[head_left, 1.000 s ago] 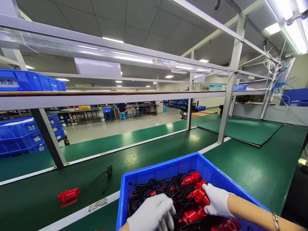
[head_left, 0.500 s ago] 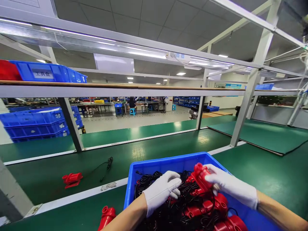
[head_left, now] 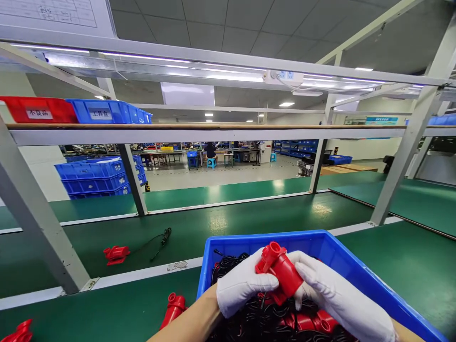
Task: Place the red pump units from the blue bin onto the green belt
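Both my hands wear white gloves and meet over a blue bin (head_left: pixel 359 270) at the bottom centre. Together my left hand (head_left: pixel 242 287) and my right hand (head_left: pixel 338 297) grip one red plastic part (head_left: pixel 280 268), lifted above the bin's contents with its round end pointing up and left. Below it the bin holds a tangle of black cables (head_left: pixel 256 318) and more red parts (head_left: pixel 313 323).
A red part (head_left: pixel 174 308) lies on the green bench left of the bin, another (head_left: pixel 17 332) at the bottom left corner. On the green conveyor belt lie a red part (head_left: pixel 116 253) and a loose black cable (head_left: pixel 160 237). Grey frame posts (head_left: pixel 35 223) and stacked blue crates (head_left: pixel 96 178) stand beyond.
My right hand lifted a red part out of the bin and my left hand came over to grasp it too. The view swung to the left, showing more of the bench.
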A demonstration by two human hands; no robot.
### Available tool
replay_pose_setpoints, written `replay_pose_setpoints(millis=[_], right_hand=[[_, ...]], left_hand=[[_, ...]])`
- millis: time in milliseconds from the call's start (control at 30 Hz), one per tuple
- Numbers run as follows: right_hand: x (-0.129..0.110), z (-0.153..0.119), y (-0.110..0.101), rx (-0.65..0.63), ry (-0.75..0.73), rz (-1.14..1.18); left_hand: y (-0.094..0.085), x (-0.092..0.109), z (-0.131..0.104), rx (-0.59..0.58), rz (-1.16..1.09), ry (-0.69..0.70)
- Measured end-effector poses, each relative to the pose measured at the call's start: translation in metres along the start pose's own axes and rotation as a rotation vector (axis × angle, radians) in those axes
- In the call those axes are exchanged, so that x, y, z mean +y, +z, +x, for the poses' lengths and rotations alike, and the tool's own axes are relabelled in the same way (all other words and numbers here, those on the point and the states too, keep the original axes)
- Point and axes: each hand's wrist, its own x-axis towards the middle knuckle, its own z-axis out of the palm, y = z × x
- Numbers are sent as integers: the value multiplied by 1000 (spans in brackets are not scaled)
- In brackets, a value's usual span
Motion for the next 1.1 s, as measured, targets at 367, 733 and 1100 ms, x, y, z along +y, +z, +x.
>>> replay_pose_setpoints(millis=[367,733,1100], right_hand=[[-1,-7,-20,136,-170,-431],[14,-20,2,294,-368,-1135],[-19,-10,-58,423,-222,-914]], left_hand=[[9,5,-4,240,280,137],[8,-13,-9,284,1162,724],[9,-21,-11,497,1152,480]])
